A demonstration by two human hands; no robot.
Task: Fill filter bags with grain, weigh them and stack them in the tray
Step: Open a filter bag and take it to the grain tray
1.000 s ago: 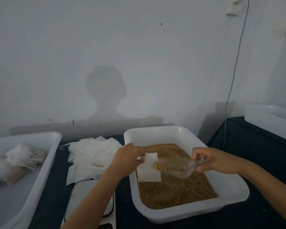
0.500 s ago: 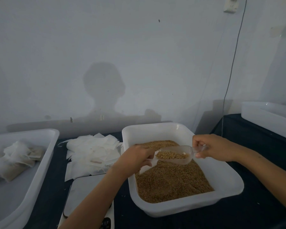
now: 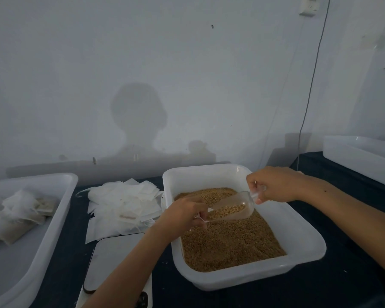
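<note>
A white tub (image 3: 302,247) holds brown grain (image 3: 229,245). Over it, my right hand (image 3: 273,185) grips the handle of a clear plastic scoop (image 3: 231,208) with grain in it, tilted down to the left. My left hand (image 3: 182,215) pinches a white filter bag (image 3: 201,218) at the scoop's lower mouth; the hand hides most of the bag. A pile of empty filter bags (image 3: 125,201) lies left of the tub. The white tray (image 3: 53,221) at far left holds several filled bags (image 3: 16,218). The scale (image 3: 113,254) sits in front, under my left forearm.
A dark tabletop (image 3: 347,274) carries everything. Another white tub (image 3: 360,158) stands at the back right. A thin cable (image 3: 309,98) hangs down the white wall behind the grain tub.
My right hand lifted the scoop out of the grain and tipped it down toward the bag. My left hand shifted right to the scoop's mouth, and the bag is now mostly hidden.
</note>
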